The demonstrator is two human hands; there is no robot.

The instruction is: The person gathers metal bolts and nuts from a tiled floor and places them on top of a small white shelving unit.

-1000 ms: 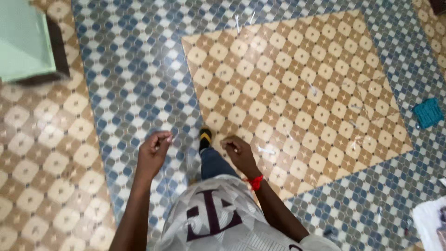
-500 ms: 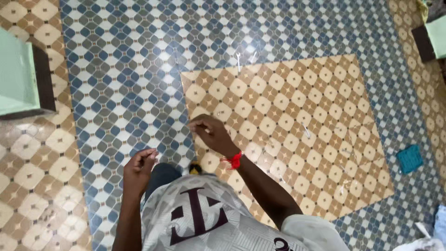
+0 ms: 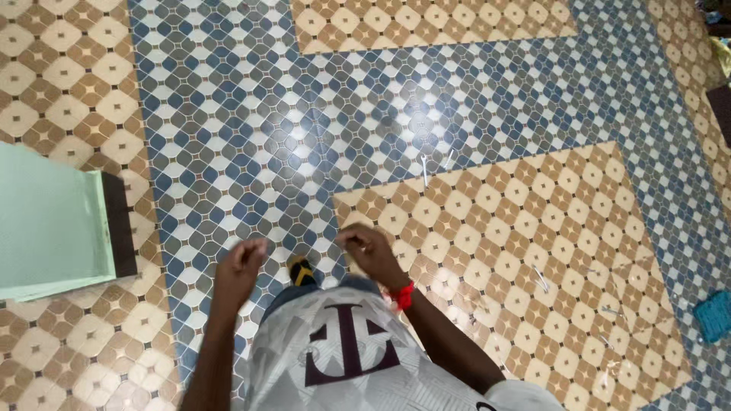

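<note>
I look straight down at a patterned tile floor (image 3: pixel 320 129). My left hand (image 3: pixel 240 266) and my right hand (image 3: pixel 369 251) are raised in front of my waist, a short gap apart, both with the fingers curled in. Nothing shows in either hand, and both are slightly blurred. A red band (image 3: pixel 405 295) circles my right wrist. Between the hands, the toe of a dark and yellow shoe (image 3: pixel 302 272) stands on the blue tiles. Below them is my white patterned shirt (image 3: pixel 350 358).
A pale green cabinet (image 3: pixel 53 221) with a dark base edge stands at the left. A teal cloth (image 3: pixel 716 316) lies at the right edge. Thin white scraps (image 3: pixel 424 169) are scattered over the tan tiles (image 3: pixel 541 278). Dark furniture (image 3: pixel 719 106) touches the right edge.
The view has shifted forward and right across the floor. My right hand has drawn back from its outstretched position to level with the left, and the green cabinet now sits lower left.
</note>
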